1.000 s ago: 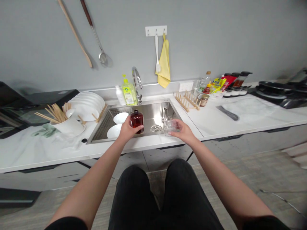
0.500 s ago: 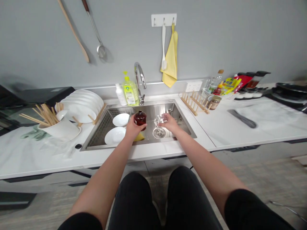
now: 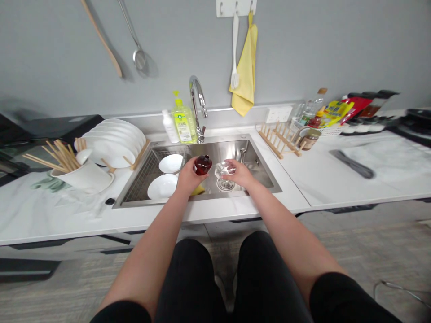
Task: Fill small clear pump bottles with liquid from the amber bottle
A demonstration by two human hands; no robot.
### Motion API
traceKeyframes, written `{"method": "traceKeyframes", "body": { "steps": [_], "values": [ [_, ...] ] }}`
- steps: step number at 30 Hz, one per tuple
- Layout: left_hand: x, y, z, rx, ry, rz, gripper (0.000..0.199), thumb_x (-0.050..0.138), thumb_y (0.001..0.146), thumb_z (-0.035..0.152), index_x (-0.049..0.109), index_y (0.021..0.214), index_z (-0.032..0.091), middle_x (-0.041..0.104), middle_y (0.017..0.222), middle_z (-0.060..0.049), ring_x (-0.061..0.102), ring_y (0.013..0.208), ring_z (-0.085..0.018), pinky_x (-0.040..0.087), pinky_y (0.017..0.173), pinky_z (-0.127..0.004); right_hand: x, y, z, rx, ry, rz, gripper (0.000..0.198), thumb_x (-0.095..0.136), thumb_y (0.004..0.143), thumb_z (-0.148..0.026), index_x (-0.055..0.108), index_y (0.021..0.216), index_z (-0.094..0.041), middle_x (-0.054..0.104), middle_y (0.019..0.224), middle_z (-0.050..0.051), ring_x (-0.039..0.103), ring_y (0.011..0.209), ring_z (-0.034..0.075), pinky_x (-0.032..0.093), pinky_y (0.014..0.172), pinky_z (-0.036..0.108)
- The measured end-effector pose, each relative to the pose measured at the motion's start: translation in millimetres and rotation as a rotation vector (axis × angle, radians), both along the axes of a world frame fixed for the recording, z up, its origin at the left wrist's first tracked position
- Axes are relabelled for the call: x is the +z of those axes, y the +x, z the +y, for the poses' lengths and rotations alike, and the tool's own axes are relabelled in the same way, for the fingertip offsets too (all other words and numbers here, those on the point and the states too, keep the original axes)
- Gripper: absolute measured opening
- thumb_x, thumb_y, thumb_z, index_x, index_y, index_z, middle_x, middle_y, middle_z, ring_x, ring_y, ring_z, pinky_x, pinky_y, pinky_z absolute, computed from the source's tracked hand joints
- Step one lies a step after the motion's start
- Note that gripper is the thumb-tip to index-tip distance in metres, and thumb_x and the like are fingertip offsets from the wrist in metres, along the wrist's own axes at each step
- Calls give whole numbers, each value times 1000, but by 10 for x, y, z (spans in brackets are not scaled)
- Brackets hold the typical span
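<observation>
Over the sink (image 3: 215, 197), my left hand (image 3: 187, 178) is closed around a dark red bottle (image 3: 203, 165) with a short open neck, which tilts to the right. My right hand (image 3: 239, 174) grips a small clear faceted glass (image 3: 221, 169) from its right side, above the drain (image 3: 226, 185). Bottle and glass are close together but apart. Two white bowls, a far one (image 3: 170, 163) and a near one (image 3: 162, 186), sit in the left part of the sink. A yellow cloth or sponge (image 3: 198, 189) shows partly below my left hand.
A chrome faucet (image 3: 196, 96) rises behind the sink, beside a green dish soap bottle (image 3: 184, 122) and a white bottle (image 3: 170, 127). White plates (image 3: 116, 142) and a chopstick holder (image 3: 84, 178) stand left. On the right are a wooden rack (image 3: 280, 140), a jar (image 3: 310, 140) and black tongs (image 3: 353, 164).
The red bottle has gone from upright to tilted toward the glass, and the two have come closer. The whole view has shifted slightly.
</observation>
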State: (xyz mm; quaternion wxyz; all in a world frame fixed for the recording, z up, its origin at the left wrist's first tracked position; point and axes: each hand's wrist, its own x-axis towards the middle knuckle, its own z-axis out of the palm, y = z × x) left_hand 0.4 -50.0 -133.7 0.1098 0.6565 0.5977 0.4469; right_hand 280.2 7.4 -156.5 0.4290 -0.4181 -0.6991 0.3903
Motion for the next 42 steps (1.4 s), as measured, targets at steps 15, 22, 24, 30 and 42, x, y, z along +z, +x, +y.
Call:
{"method": "traceKeyframes", "body": {
  "steps": [15, 22, 24, 30, 42],
  "values": [
    [13, 38, -53, 36, 33, 205, 86, 101, 75, 23, 67, 155, 29, 79, 149, -12, 77, 135, -42, 60, 119, -52, 91, 4, -51, -9, 42, -29, 82, 110, 65, -39, 78, 139, -27, 85, 124, 10, 81, 110, 31, 67, 104, 50],
    [34, 59, -60, 21, 36, 285, 85, 97, 79, 20, 68, 158, 27, 76, 156, -15, 73, 142, -43, 56, 124, -55, 35, -1, -13, 16, 39, -30, 81, 110, 65, -39, 78, 138, -25, 84, 126, 11, 80, 112, 32, 67, 105, 50],
    [41, 69, -65, 19, 28, 284, 85, 96, 79, 17, 69, 159, 27, 76, 156, -15, 72, 143, -43, 53, 126, -55, 6, 1, 3, 13, 48, -37, 82, 110, 65, -40, 77, 139, -26, 84, 127, 10, 80, 112, 31, 67, 105, 50],
    [56, 90, -79, 9, 28, 292, 84, 94, 79, 14, 70, 158, 27, 76, 155, -15, 70, 143, -43, 52, 127, -56, -13, 11, 16, 9, 65, -81, 85, 110, 67, -41, 76, 143, -23, 84, 124, 11, 80, 112, 32, 66, 108, 50],
    [124, 155, -154, 106, -9, 561, 74, 83, 94, 24, 64, 165, 31, 74, 160, -12, 70, 144, -39, 53, 120, -53, -64, -2, 63, -12, 103, -125, 85, 110, 65, -40, 77, 141, -22, 85, 121, 9, 81, 106, 28, 66, 102, 44]
  ]
}}
